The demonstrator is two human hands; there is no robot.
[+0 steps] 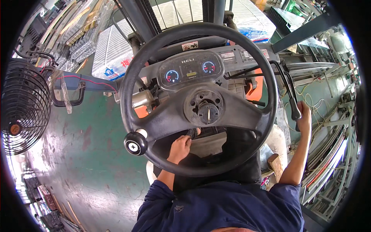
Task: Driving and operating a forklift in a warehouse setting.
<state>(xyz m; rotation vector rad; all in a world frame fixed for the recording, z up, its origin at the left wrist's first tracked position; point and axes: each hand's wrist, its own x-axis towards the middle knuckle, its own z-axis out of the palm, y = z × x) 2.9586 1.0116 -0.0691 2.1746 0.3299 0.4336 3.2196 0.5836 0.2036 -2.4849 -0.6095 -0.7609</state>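
A large black steering wheel [201, 170] fills the middle of the view, with a black spinner knob [133, 144] on its lower left rim. My left hand [180, 149] is beneath the wheel, over my dark trouser leg, its fingers curled closed and nothing visible in them. At the right, my right hand [304, 116] is wrapped round the black-knobbed control lever [295, 111]; the lever's knob partly shows beside my fingers. Behind the wheel stands a grey instrument panel [190, 70] with two lit round gauges.
A black caged fan [24, 106] is mounted at the left. The forklift mast [210, 11] rises ahead, before wrapped stacks of pale panels [112, 50]. Green floor [92, 135] lies to the left. Racks of long bars [328, 162] stand at the right, near a wood block [275, 164].
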